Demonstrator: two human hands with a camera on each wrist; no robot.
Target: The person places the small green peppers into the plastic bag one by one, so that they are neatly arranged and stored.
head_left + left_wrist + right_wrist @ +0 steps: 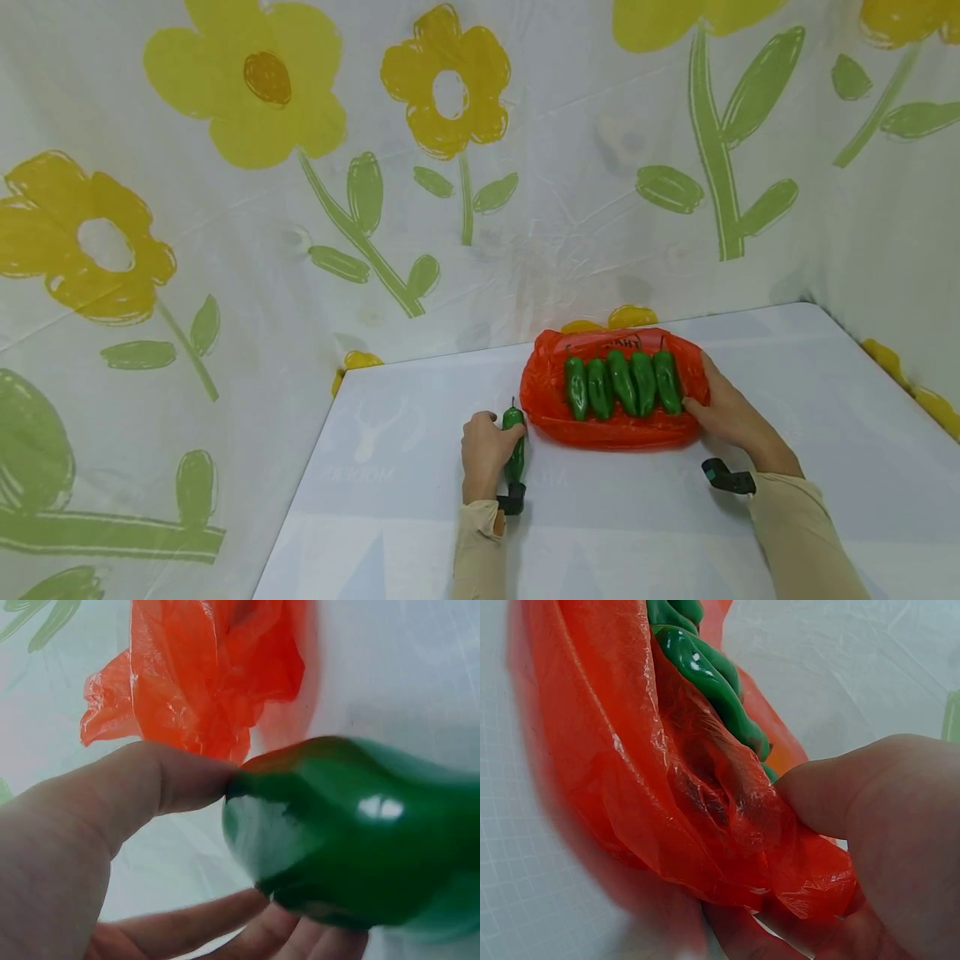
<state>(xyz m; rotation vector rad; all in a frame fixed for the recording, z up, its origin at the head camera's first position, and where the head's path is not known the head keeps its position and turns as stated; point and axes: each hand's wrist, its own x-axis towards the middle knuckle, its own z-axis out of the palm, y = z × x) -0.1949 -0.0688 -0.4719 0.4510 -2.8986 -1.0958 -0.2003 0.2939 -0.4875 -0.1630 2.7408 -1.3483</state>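
Note:
In the head view a red plastic bag [542, 387] lies spread wide on the table. Several green chili peppers [621, 383] sit side by side in it, roughly upright in the view. My left hand [483, 454] is just left of the bag and pinches another green chili pepper [515, 462] between thumb and fingers; its stem points away from me. The left wrist view shows this pepper [397, 840] up close, its far end cut off by the frame. At the bag's right side, my right hand [738, 417] grips its edge, the thumb [817, 787] inside and fingers underneath.
The white table [615, 517] has faint printed marks. Behind it and along both sides hangs a white sheet [547, 208] with yellow flowers. A small black wrist camera [512, 500] sits on the left wrist, another black camera [726, 477] on the right.

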